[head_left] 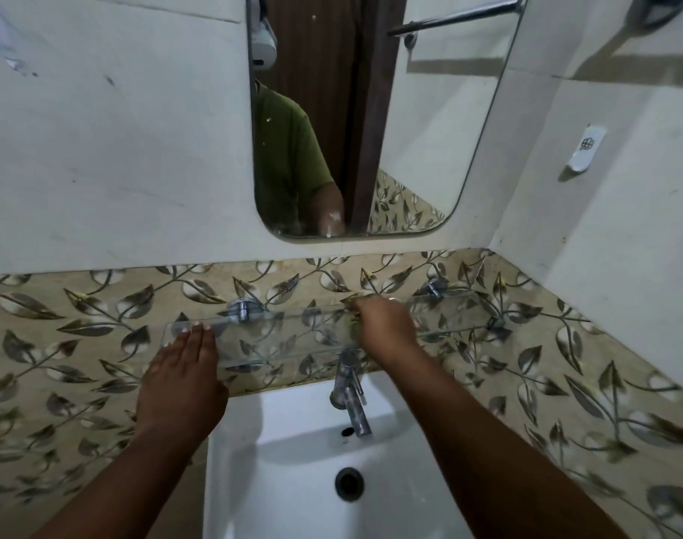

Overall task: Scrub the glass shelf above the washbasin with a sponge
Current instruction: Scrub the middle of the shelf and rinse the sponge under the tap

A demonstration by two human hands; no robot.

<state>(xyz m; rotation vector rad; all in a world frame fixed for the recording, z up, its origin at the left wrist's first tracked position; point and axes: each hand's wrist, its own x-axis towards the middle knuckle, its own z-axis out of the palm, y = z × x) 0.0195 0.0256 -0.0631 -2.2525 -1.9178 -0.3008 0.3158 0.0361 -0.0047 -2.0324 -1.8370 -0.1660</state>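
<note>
The clear glass shelf (277, 336) runs along the leaf-patterned wall above the washbasin (293, 461), held by chrome brackets. My left hand (184, 375) lies flat with fingers together on the shelf's left end. My right hand (386, 324) is closed and pressed down on the middle of the shelf near the wall. A small yellowish piece (351, 303), apparently the sponge, shows at its fingertips; most of it is hidden under the hand.
A chrome tap (349, 394) stands just below the shelf's front edge, under my right wrist. A mirror (371, 130) hangs above, reflecting a person in a green shirt. A white holder (585, 147) is fixed on the right wall. The drain (349, 483) sits in the basin.
</note>
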